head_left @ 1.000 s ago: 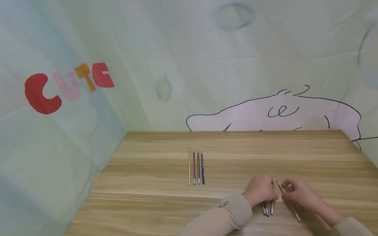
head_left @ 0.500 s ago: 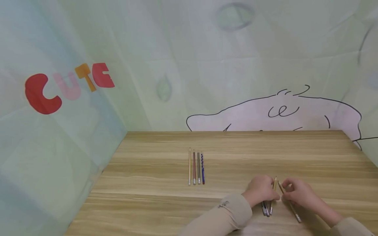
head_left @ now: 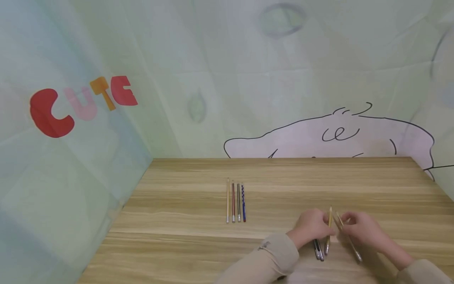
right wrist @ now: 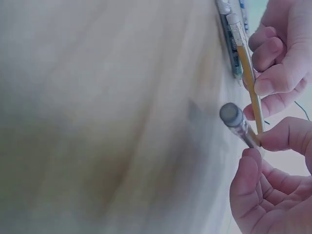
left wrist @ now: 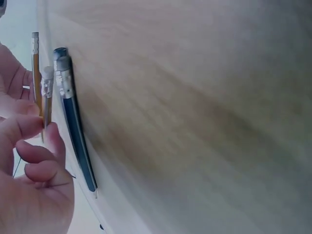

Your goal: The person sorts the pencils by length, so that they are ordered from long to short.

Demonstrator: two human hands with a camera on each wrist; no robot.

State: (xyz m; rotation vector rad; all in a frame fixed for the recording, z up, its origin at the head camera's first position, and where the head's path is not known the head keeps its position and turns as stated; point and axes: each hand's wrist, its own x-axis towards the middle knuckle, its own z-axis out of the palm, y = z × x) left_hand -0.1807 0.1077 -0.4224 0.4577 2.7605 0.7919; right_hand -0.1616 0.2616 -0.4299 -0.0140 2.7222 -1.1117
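Note:
My left hand [head_left: 312,225] pinches a yellow pencil [right wrist: 249,78] between thumb and fingertip, its tip pointing toward the back of the table. Opposite it, my right hand [head_left: 367,232] pinches a second wooden pencil [head_left: 353,249], slanted with its eraser end toward me. The grey eraser of that second pencil shows large in the right wrist view. The two pencils' tips stand close together in the head view. Below the left hand lie dark pencils [left wrist: 78,131] side by side, their silver ferrules and erasers toward me; the left hand covers their far ends in the head view.
On the wooden table [head_left: 170,244], left of the hands, several pencils lie in a neat upright row: a plain wood one [head_left: 227,201], a red one [head_left: 233,201], a black one [head_left: 239,202] and a blue patterned one [head_left: 243,203]. A printed cloth backdrop [head_left: 177,59] borders the table.
Both hands have shifted slightly toward the back of the table, each carrying its pencil. The left hand's yellow pencil has moved farther back than the dark pencils. The row at left has not moved.

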